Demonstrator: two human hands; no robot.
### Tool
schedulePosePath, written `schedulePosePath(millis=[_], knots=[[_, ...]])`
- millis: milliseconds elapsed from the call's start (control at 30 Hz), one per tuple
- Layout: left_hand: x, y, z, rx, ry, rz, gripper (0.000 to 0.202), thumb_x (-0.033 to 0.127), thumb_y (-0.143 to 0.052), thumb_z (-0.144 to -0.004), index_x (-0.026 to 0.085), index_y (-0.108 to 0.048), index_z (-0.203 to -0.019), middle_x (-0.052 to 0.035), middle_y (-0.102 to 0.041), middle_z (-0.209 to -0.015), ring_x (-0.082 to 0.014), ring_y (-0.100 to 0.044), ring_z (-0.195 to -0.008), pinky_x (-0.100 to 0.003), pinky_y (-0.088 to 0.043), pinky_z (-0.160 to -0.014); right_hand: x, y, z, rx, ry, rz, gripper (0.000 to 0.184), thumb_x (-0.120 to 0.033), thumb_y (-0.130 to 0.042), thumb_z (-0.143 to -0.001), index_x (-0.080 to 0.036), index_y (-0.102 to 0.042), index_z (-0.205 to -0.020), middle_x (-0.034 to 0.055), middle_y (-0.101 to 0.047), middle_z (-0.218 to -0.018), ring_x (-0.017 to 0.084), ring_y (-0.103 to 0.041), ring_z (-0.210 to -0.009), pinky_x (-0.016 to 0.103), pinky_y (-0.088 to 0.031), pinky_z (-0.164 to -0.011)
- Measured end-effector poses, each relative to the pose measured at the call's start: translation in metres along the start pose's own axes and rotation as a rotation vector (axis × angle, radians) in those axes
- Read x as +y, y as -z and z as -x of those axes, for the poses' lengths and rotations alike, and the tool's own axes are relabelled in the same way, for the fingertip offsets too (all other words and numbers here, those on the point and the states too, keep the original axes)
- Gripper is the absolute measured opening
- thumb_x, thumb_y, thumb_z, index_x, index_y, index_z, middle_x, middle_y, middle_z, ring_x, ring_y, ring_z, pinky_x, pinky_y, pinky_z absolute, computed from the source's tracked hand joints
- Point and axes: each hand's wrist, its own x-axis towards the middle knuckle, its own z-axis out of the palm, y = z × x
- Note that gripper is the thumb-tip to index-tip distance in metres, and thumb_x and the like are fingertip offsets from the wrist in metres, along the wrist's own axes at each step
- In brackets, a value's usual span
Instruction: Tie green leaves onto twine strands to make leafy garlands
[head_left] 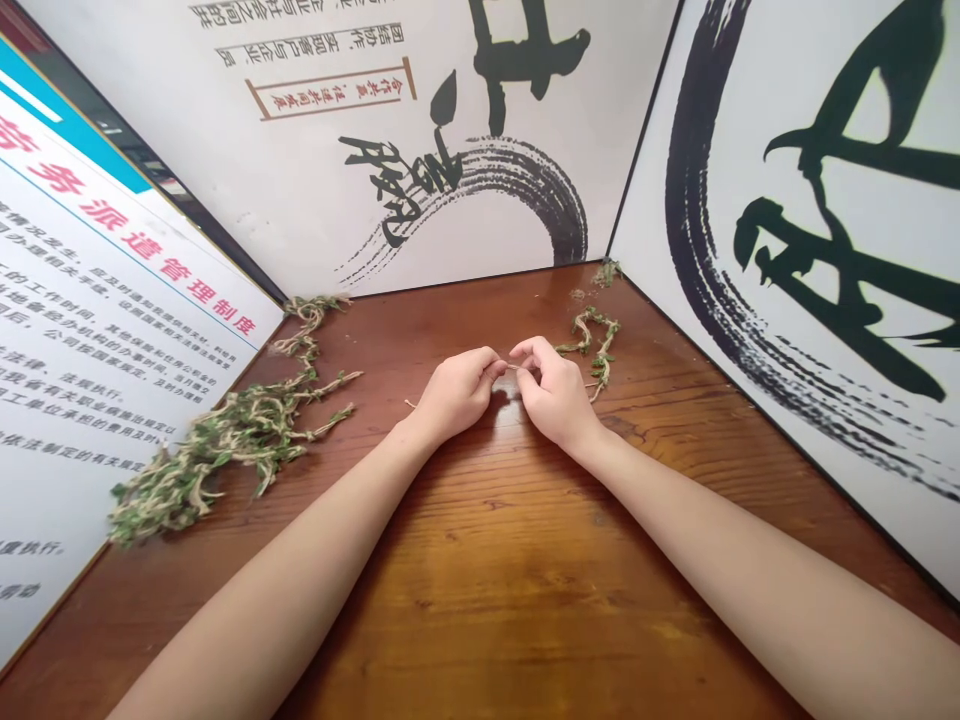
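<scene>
My left hand [459, 388] and my right hand [556, 392] meet over the middle of the wooden table, thumbs and fingertips pinched. A short bit of thin, light brown twine [513, 367] spans the small gap between them. A pale end pokes out behind my left hand. Just beyond my right hand lies a loose strand of twine with green leaves [604, 345]. To the left of my left hand rests a tangled pile of leafy twine [225, 440]. How the twine runs inside my fingers is hidden.
The brown wooden table [480, 580] is closed in by a printed left panel [90, 300], a white back panel [300, 200] with black brushwork, and a similar right panel [810, 330]. A small leafy scrap [607, 272] lies in the far right corner.
</scene>
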Motion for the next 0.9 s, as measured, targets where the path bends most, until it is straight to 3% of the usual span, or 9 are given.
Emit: schedulePosePath(millis=[100, 200, 300, 433, 567, 700, 800, 900], knots=[[0.003, -0.001, 0.001, 0.125, 0.044, -0.054, 0.021, 0.036, -0.061, -0.097, 0.017, -0.068, -0.089, -0.0026, -0.069, -0.079, -0.0147, -0.059, -0.070, -0.027, -0.039, -0.064, -0.001, 0.001, -0.001, -0.019, -0.061, 0.033, 0.017, -0.015, -0.048, -0.085, -0.015, -0.064, -0.090, 0.0056, -0.069, -0.082, 0.018, -0.062, -0.077, 0.030, -0.043, -0.075], [0.004, 0.001, 0.001, 0.283, -0.055, -0.129, 0.021, 0.036, -0.066, -0.096, 0.018, -0.069, -0.086, -0.0020, -0.068, -0.079, -0.0130, -0.059, -0.069, -0.026, -0.039, -0.063, -0.003, 0.002, -0.002, -0.076, -0.071, 0.019, 0.019, -0.020, -0.046, -0.087, -0.016, -0.064, -0.081, 0.0054, -0.069, -0.080, 0.018, -0.060, -0.077, 0.031, -0.041, -0.075], [0.002, 0.001, 0.001, 0.348, -0.123, -0.043, 0.018, 0.033, -0.069, -0.094, 0.018, -0.069, -0.083, -0.0016, -0.068, -0.078, -0.0113, -0.058, -0.067, -0.025, -0.042, -0.063, -0.005, 0.003, -0.003, -0.145, -0.079, -0.153, 0.020, -0.028, -0.050, -0.085, -0.016, -0.062, -0.074, 0.0029, -0.063, -0.071, 0.016, -0.055, -0.069, 0.030, -0.040, -0.069], [-0.001, -0.002, 0.000, 0.247, -0.022, 0.159, 0.015, 0.031, -0.066, -0.094, 0.017, -0.067, -0.090, -0.0007, -0.068, -0.075, -0.0107, -0.056, -0.063, -0.023, -0.044, -0.062, -0.006, 0.006, -0.005, -0.169, -0.185, -0.495, 0.021, -0.035, -0.058, -0.079, -0.016, -0.062, -0.070, -0.0012, -0.051, -0.057, 0.011, -0.042, -0.052, 0.027, -0.032, -0.054], [-0.001, -0.005, 0.001, 0.132, -0.017, 0.180, 0.020, 0.031, -0.056, -0.098, 0.017, -0.068, -0.092, -0.0017, -0.069, -0.075, -0.0114, -0.057, -0.064, -0.024, -0.044, -0.064, -0.007, 0.009, -0.007, -0.161, -0.269, -0.662, 0.026, -0.040, -0.066, -0.076, -0.015, -0.071, -0.083, 0.0008, -0.062, -0.063, 0.009, -0.041, -0.046, 0.026, -0.028, -0.046], [0.001, -0.006, 0.001, 0.117, -0.073, 0.163, 0.025, 0.028, -0.051, -0.099, 0.016, -0.069, -0.087, -0.0030, -0.070, -0.078, -0.0121, -0.058, -0.066, -0.025, -0.044, -0.065, -0.004, 0.007, -0.009, -0.148, -0.254, -0.660, 0.029, -0.043, -0.069, -0.080, -0.015, -0.074, -0.082, 0.0048, -0.070, -0.078, 0.006, -0.038, -0.045, 0.027, -0.029, -0.047], [0.003, -0.006, 0.003, 0.072, -0.083, 0.125, 0.027, 0.026, -0.050, -0.099, 0.016, -0.067, -0.081, -0.0030, -0.070, -0.077, -0.0123, -0.059, -0.064, -0.026, -0.044, -0.065, 0.001, 0.003, -0.009, -0.108, -0.219, -0.567, 0.030, -0.042, -0.067, -0.084, -0.016, -0.071, -0.070, 0.0047, -0.069, -0.077, 0.010, -0.050, -0.054, 0.028, -0.042, -0.057], [0.003, -0.005, 0.006, 0.065, -0.110, 0.024, 0.022, 0.026, -0.053, -0.096, 0.017, -0.070, -0.086, -0.0036, -0.073, -0.082, -0.0142, -0.062, -0.068, -0.028, -0.046, -0.067, 0.005, -0.001, -0.008, -0.063, -0.171, -0.426, 0.025, -0.034, -0.063, -0.089, -0.017, -0.072, -0.072, 0.0057, -0.072, -0.081, 0.019, -0.068, -0.087, 0.034, -0.052, -0.088]])
